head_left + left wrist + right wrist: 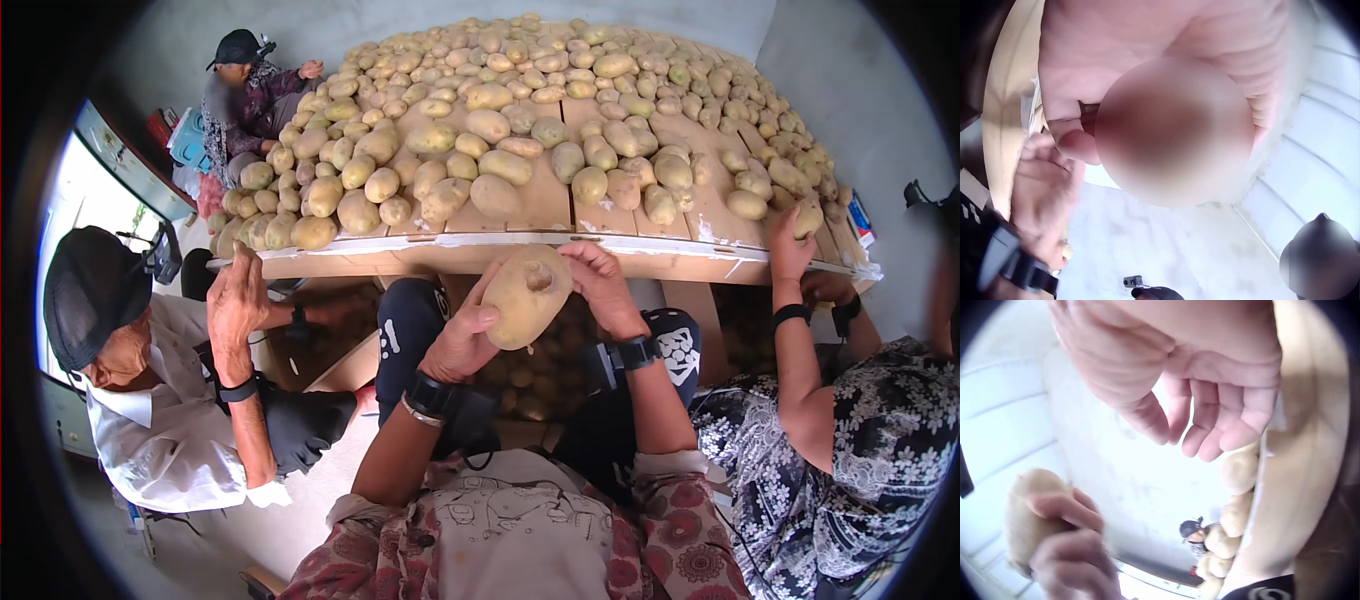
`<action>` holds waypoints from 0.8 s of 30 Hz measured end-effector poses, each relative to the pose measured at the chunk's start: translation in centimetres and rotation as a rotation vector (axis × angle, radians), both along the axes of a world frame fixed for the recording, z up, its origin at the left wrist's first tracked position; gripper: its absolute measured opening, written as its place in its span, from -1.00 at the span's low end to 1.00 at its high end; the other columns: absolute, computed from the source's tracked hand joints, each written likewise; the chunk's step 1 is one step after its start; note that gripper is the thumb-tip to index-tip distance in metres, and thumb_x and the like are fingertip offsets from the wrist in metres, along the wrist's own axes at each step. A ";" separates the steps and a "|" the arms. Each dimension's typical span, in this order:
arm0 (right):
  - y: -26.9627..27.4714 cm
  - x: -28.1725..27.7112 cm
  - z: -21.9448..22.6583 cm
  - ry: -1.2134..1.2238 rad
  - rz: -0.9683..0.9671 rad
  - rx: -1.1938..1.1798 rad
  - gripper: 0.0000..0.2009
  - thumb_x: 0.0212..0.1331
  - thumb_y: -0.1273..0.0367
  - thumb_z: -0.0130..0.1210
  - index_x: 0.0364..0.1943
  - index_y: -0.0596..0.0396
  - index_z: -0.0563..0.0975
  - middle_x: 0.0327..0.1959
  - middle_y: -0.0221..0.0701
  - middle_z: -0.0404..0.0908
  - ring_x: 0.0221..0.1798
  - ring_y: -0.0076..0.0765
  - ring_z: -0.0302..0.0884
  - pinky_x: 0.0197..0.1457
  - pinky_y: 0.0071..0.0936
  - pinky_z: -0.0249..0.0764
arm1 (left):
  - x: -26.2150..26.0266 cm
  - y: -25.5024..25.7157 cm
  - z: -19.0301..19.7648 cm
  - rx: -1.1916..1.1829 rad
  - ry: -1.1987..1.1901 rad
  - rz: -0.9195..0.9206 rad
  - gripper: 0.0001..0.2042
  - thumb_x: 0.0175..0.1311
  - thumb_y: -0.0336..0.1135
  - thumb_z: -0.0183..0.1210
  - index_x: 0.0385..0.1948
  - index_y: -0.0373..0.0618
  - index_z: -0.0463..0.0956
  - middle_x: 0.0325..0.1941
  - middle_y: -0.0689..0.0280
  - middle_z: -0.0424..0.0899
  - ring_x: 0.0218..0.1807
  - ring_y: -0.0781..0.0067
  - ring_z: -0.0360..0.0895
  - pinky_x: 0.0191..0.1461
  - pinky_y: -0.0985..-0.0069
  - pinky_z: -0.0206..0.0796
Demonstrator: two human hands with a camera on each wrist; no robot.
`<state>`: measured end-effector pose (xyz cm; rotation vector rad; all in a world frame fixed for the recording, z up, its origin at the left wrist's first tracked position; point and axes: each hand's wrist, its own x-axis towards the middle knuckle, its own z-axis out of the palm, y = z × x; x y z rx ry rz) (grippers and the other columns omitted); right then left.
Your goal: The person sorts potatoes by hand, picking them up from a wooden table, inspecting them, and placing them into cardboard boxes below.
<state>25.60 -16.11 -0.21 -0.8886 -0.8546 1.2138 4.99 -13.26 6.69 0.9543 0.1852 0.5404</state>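
A large potato [528, 298] with a dark hollow near its upper end is gripped in my left hand [464, 338], thumb across its side. Beside its right edge is my right hand [603, 290]. The right wrist view shows that right hand [1210, 375] with loosely bent fingers and nothing between them; the left hand [1075, 550] holds the potato [1032, 512] apart from it. In the left wrist view a blurred disc covers what lies at my left palm [1166, 31], and the right hand [1044, 194] shows at the left.
Many potatoes [497, 197] lie across a cardboard-covered table [540, 215], whose near edge [400, 243] runs just beyond my hands. More potatoes [535, 375] sit below, between my knees. People sit at the left [150, 400], right [850, 440] and far left corner [255, 100].
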 end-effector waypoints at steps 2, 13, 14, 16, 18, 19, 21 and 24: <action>-1.5 -0.3 3.5 0.019 -0.008 0.064 -0.89 0.21 0.42 0.04 -0.21 0.08 0.52 -0.32 -0.50 0.59 -0.28 -0.64 0.50 -0.21 -0.69 0.40 | -0.7 -0.2 0.0 -0.022 0.000 0.073 -0.14 -0.16 0.04 0.19 0.24 -0.19 0.05 0.14 0.11 0.33 0.06 0.26 0.43 -0.09 0.44 0.42; -6.7 -9.4 11.9 -0.080 0.036 0.220 -0.61 0.17 0.56 0.03 0.12 0.19 0.32 0.05 -0.37 0.43 0.07 -0.50 0.36 0.12 -0.50 0.35 | -4.7 -0.9 0.8 -0.006 -0.074 0.042 -0.24 -0.01 0.08 -0.02 0.24 -0.19 0.06 0.11 0.16 0.37 -0.05 0.28 0.43 -0.13 0.38 0.36; -6.7 -9.8 12.1 -0.079 0.031 0.230 -0.59 0.17 0.58 0.03 0.14 0.20 0.31 0.07 -0.36 0.42 0.07 -0.50 0.36 0.10 -0.50 0.36 | -4.9 -1.0 0.9 -0.020 -0.084 0.044 -0.26 0.02 0.08 -0.08 0.24 -0.18 0.06 0.12 0.17 0.36 -0.05 0.29 0.43 -0.12 0.38 0.34; -6.5 -10.5 11.8 -0.134 -0.007 0.239 -0.58 0.16 0.59 0.03 0.14 0.21 0.31 0.08 -0.35 0.42 0.07 -0.49 0.36 0.09 -0.50 0.38 | -5.2 -1.0 1.1 -0.034 -0.103 0.051 -0.28 0.05 0.07 -0.13 0.24 -0.18 0.05 0.12 0.18 0.36 -0.05 0.30 0.42 -0.12 0.38 0.32; -6.4 -10.6 11.4 -0.193 -0.040 0.236 -0.57 0.15 0.60 0.04 0.14 0.21 0.30 0.09 -0.34 0.41 0.07 -0.49 0.37 0.07 -0.50 0.40 | -5.1 -1.3 1.5 -0.062 -0.122 0.108 -0.32 0.08 0.05 -0.15 0.23 -0.18 0.07 0.14 0.19 0.34 -0.05 0.31 0.42 -0.10 0.41 0.30; -6.3 -10.7 11.2 -0.172 -0.037 0.248 -0.56 0.14 0.60 0.04 0.14 0.21 0.30 0.09 -0.34 0.41 0.08 -0.48 0.37 0.07 -0.51 0.39 | -5.4 -1.4 1.7 -0.068 -0.127 0.114 -0.32 0.08 0.05 -0.15 0.23 -0.18 0.07 0.14 0.19 0.34 -0.05 0.31 0.42 -0.10 0.41 0.30; -6.2 -10.9 11.3 -0.130 -0.027 0.255 -0.54 0.11 0.61 0.05 0.15 0.21 0.31 0.10 -0.33 0.41 0.10 -0.48 0.37 0.11 -0.51 0.36 | -6.0 -1.3 2.1 -0.045 -0.069 0.099 -0.34 0.08 0.03 -0.11 0.20 -0.19 0.08 0.16 0.20 0.32 0.04 0.31 0.38 0.03 0.40 0.26; -5.8 -11.0 10.8 -0.167 -0.034 0.249 -0.55 0.11 0.62 0.05 0.14 0.20 0.32 0.10 -0.35 0.41 0.11 -0.48 0.35 0.15 -0.50 0.32 | -6.0 -1.2 2.0 0.027 -0.058 0.165 -0.35 0.07 0.00 -0.07 0.18 -0.20 0.09 0.16 0.20 0.30 0.15 0.33 0.31 0.18 0.39 0.16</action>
